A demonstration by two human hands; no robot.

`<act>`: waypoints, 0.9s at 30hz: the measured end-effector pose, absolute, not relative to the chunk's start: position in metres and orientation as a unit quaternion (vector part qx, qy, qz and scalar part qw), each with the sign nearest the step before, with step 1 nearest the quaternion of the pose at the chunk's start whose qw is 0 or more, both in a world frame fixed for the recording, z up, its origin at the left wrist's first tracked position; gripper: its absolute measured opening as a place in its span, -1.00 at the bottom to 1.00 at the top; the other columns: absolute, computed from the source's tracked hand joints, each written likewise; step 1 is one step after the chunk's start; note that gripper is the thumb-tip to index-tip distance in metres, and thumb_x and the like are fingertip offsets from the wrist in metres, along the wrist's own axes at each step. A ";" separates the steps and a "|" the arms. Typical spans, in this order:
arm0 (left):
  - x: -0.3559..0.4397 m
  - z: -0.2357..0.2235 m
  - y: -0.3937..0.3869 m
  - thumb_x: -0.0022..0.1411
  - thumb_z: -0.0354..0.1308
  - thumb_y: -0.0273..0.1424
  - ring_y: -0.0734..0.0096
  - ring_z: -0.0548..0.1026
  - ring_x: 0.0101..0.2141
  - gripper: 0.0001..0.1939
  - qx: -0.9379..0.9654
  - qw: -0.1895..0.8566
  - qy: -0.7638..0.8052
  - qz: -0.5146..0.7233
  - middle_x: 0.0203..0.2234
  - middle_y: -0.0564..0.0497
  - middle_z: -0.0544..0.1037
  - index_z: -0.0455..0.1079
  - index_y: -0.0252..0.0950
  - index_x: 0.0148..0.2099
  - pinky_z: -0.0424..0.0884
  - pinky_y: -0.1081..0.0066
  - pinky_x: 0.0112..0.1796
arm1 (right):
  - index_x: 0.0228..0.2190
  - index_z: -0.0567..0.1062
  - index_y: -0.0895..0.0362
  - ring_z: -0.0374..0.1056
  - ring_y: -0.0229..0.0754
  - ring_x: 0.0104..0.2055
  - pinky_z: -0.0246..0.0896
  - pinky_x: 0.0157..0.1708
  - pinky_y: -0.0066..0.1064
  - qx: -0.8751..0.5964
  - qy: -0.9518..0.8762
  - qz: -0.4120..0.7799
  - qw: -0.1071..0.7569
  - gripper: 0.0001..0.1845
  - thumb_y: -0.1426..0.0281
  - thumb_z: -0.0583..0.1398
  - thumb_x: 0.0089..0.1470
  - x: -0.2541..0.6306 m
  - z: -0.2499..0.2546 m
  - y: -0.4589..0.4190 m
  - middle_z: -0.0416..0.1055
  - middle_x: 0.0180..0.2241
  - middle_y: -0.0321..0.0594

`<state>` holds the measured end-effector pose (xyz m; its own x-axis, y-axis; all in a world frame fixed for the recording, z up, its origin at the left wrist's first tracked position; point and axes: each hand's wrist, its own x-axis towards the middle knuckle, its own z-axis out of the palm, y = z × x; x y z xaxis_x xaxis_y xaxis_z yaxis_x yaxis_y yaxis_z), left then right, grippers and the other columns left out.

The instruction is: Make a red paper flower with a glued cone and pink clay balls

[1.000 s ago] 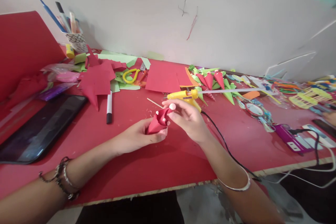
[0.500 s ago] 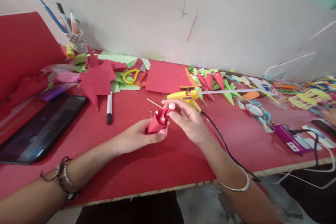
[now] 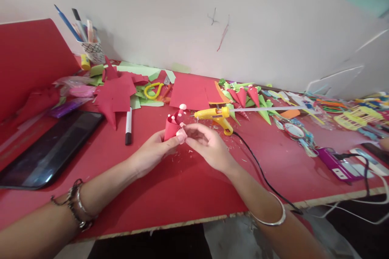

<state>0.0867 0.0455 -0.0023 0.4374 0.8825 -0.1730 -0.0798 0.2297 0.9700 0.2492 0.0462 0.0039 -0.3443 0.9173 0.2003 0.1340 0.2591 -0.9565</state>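
Note:
My left hand (image 3: 154,147) is closed round a small rolled red paper craft (image 3: 170,128) with an open top. Several small white and pale pink balls stand along its rim, the largest, a white ball (image 3: 182,107), at the top right. On its near right side is a pale pink piece (image 3: 181,134). My right hand (image 3: 209,145) pinches at this piece with thumb and index finger, its other fingers curled. The fingertips partly hide what they grip. Just beyond the right hand lies a yellow hot glue gun (image 3: 214,114) with a long glue stick (image 3: 264,109) in its back.
Red paper sheets (image 3: 190,93) and green scraps lie along the wall. At left are a black phone or tablet (image 3: 51,149), a marker (image 3: 128,125) and a pen cup (image 3: 93,50). Red and green paper cones (image 3: 241,96), a cord and a purple power strip (image 3: 340,164) are at right.
The red paper craft has moved left and up and turned in my left hand. My right hand has shifted from the white ball at its top down to the pale pink piece.

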 end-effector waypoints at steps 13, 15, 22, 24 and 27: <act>0.088 -0.002 0.045 0.09 0.09 -0.21 0.39 0.33 -0.36 -0.69 0.529 0.656 0.393 0.368 -0.44 0.03 0.39 0.30 -0.30 -0.17 0.22 0.45 -0.39 | -0.38 0.39 0.09 0.34 -0.28 -0.29 0.30 -0.24 -0.37 -0.387 -0.669 0.453 0.443 -0.87 0.33 0.18 -0.05 0.244 0.006 0.043 0.37 -0.36 -0.28; 0.089 0.000 0.044 0.09 0.07 -0.22 0.30 0.33 -0.23 -0.66 0.542 0.628 0.408 0.382 -0.29 -0.02 0.42 0.28 -0.29 -0.11 0.24 0.39 -0.27 | -0.40 0.35 0.09 0.33 -0.29 -0.30 0.30 -0.25 -0.37 -0.385 -0.647 0.476 0.454 -0.87 0.33 0.18 -0.06 0.242 0.007 0.043 0.36 -0.38 -0.29; 0.087 0.000 0.044 0.19 -0.09 -0.24 0.35 0.32 -0.25 -0.74 0.614 0.479 0.469 0.416 -0.28 0.02 0.37 0.20 -0.25 -0.13 0.24 0.37 -0.21 | -0.45 0.24 0.09 0.32 -0.28 -0.30 0.26 -0.22 -0.34 -0.390 -0.597 0.531 0.458 -0.81 0.32 0.18 -0.07 0.243 0.006 0.045 0.32 -0.42 -0.30; 0.086 -0.002 0.045 0.19 -0.07 -0.27 0.38 0.32 -0.24 -0.74 0.643 0.432 0.462 0.432 -0.24 0.02 0.36 0.15 -0.25 -0.10 0.23 0.38 -0.19 | -0.40 0.24 0.08 0.31 -0.29 -0.31 0.26 -0.25 -0.36 -0.388 -0.601 0.531 0.455 -0.81 0.33 0.17 -0.06 0.243 0.004 0.045 0.29 -0.41 -0.31; 0.086 -0.004 0.048 0.18 -0.04 -0.33 0.38 0.32 -0.20 -0.74 0.666 0.384 0.457 0.447 -0.20 -0.01 0.34 0.11 -0.27 -0.08 0.22 0.39 -0.16 | -0.25 0.26 0.06 0.28 -0.30 -0.31 0.26 -0.26 -0.38 -0.388 -0.655 0.489 0.427 -0.78 0.39 0.12 -0.02 0.244 0.001 0.044 0.25 -0.38 -0.30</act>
